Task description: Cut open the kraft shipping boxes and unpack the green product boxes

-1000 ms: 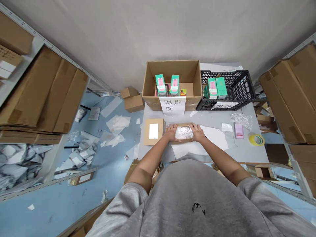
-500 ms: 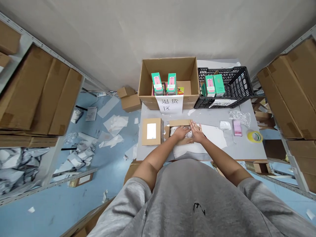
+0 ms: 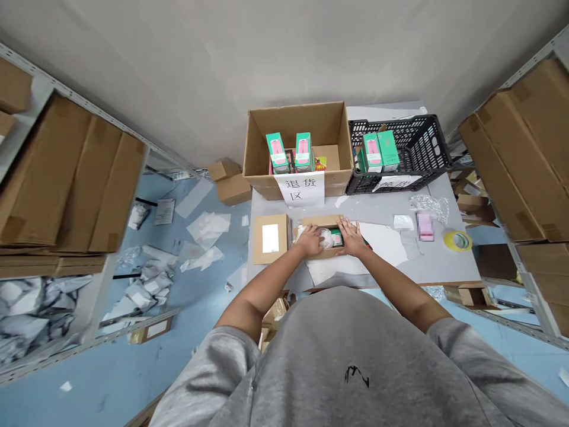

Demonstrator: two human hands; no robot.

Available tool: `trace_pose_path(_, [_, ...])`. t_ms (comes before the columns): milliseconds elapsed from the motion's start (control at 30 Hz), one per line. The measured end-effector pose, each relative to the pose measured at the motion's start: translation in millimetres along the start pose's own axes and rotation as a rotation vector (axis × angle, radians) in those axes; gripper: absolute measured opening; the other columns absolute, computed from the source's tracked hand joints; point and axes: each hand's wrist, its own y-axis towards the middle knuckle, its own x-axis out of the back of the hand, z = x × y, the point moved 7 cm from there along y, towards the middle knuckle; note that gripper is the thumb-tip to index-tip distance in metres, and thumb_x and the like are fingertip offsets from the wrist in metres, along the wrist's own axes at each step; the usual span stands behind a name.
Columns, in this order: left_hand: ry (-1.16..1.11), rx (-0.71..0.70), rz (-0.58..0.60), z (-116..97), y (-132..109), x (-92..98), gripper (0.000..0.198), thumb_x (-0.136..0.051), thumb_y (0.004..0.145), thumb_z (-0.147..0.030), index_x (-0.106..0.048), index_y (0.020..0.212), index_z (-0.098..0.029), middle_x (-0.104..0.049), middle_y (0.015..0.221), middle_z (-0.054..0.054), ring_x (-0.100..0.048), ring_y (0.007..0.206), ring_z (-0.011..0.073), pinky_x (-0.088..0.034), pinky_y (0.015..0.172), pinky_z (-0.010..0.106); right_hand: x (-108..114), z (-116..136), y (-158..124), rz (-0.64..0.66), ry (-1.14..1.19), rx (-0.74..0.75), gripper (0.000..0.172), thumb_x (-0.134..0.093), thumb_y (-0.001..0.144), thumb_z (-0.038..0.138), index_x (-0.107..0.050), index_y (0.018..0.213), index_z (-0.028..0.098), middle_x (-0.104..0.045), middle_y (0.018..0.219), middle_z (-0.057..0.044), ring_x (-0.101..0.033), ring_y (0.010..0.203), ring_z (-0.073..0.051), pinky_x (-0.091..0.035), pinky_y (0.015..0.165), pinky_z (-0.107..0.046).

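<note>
As left fingers (image 3: 316,235) curl over bubble wrap (image 3: 327,239), right fingers (image 3: 344,228) splay, seemingly on a carton (image 3: 320,220)

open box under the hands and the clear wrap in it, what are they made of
The box looks like corrugated cardboard, matte brown with a kraft-paper face and folded flaps. The wrap looks like thin plastic film, glossy and crinkled with bright highlights; whether it is bubble film is hard to tell.
</note>
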Motion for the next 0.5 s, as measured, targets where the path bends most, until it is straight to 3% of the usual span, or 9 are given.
trace_pose_path(67, [-0.037,0.014,-0.029,-8.1,4.8,4.7,0.025,-0.068,0.096,-0.036,-0.088,0.104,-0.023,-0.074,0.130,0.015,-0.054,0.137,0.0354,-0.033,0.125,0.051,-0.6,0.2,-0.6,-0.009,0.019,-0.001,0.153,-0.091,0.073,0.072,-0.003,0.184,0.013,0.002,0.188,-0.023,0.006,0.175,-0.044,0.009,0.137,-0.070])
trace_pose_path(133, [-0.071,0.018,-0.034,-20.4,16.4,5.9,0.024,-0.065,0.099,-0.027,-0.086,0.105,-0.018,-0.072,0.135,0.018,-0.056,0.139,0.0339,-0.037,0.124,0.048,-0.2,0.3,-0.4,-0.020,0.037,-0.003,0.153,-0.091,0.073,0.070,-0.002,0.184,0.013,0.001,0.188,-0.023,0.005,0.176,-0.043,0.010,0.137,-0.071])
trace_pose_path(233, [-0.073,0.074,0.049,-38.2,39.1,-1.7,0.033,-0.061,0.100,-0.014,-0.078,0.128,-0.012,-0.069,0.138,0.022,-0.068,0.128,0.0310,-0.050,0.113,0.044,0.6,0.6,0.5,-0.041,0.073,0.010,0.150,-0.090,0.075,0.071,-0.003,0.184,0.014,0.001,0.189,-0.022,0.006,0.176,-0.042,0.009,0.137,-0.071])
trace_pose_path(333, [-0.088,0.149,0.148,-49.4,57.6,-12.0,0.054,-0.069,0.100,-0.023,-0.062,0.152,-0.012,-0.063,0.147,0.024,-0.076,0.113,0.0299,-0.059,0.098,0.039,-0.6,-1.9,1.1,-0.050,0.115,0.014,0.150,-0.089,0.075,0.073,-0.004,0.184,0.015,-0.001,0.189,-0.022,0.005,0.176,-0.042,0.008,0.137,-0.070])
trace_pose_path(500, [-0.121,0.259,0.210,-45.7,71.2,-22.8,0.051,-0.073,0.102,-0.032,-0.066,0.147,-0.010,-0.055,0.159,0.029,-0.078,0.115,0.0336,-0.061,0.102,0.043,-5.0,-16.3,-2.0,-0.049,0.210,-0.011,0.158,-0.091,0.073,0.073,0.005,0.183,0.013,-0.004,0.188,-0.025,-0.005,0.176,-0.042,-0.005,0.140,-0.065])
